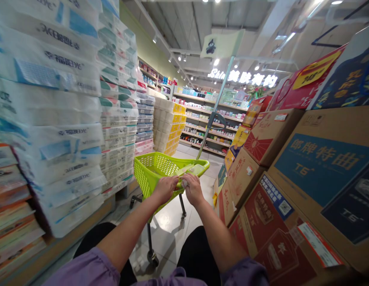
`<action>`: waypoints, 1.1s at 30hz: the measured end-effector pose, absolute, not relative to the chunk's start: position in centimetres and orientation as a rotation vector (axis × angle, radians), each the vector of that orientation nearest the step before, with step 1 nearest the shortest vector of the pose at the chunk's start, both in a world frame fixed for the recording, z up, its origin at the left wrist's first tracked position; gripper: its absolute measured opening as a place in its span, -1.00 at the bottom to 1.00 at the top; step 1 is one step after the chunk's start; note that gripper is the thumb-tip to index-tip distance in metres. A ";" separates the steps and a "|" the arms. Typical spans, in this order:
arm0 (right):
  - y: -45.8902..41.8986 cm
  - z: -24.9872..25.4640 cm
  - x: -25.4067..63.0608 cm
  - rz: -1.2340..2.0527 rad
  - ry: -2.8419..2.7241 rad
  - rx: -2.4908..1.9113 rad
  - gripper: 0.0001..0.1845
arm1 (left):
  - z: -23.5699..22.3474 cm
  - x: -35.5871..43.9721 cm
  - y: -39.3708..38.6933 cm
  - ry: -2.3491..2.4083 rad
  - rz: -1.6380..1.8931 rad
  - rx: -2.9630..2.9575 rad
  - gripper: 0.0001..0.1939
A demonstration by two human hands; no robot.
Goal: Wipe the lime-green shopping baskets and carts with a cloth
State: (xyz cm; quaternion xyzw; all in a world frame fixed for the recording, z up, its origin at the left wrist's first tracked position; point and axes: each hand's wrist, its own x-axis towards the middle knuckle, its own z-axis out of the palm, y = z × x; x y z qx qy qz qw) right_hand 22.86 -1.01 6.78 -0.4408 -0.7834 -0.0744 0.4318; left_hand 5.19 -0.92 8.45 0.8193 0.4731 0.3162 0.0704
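Observation:
A lime green shopping basket on wheels (151,169) stands in the aisle just ahead of me. My left hand (165,187) is closed over its near rim. My right hand (192,188) is closed beside it, on the same rim, and a bit of white shows between the two hands; I cannot make out what it is. A long grey pull handle (212,119) rises from the basket's far side. Inside the basket a pale flat object lies near the far rim.
Tall stacks of wrapped tissue packs (68,119) wall the left side on a low wooden platform. Stacked cardboard liquor boxes (291,171) crowd the right. The grey tiled floor (169,226) runs forward to store shelves (211,123) at the far end.

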 end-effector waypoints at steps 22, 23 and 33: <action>-2.7 9.8 21.5 -0.055 -2.104 -1.263 -0.56 | 10.6 -5.9 -4.6 1.578 0.909 2.119 -0.46; -2.9 9.8 21.0 -0.095 -2.129 -1.261 -0.55 | 11.4 -5.7 -4.8 1.603 0.907 2.160 -0.48; -3.9 9.6 16.2 -0.184 -2.298 -1.227 -0.44 | 12.5 4.5 -6.2 1.598 0.874 2.794 -0.47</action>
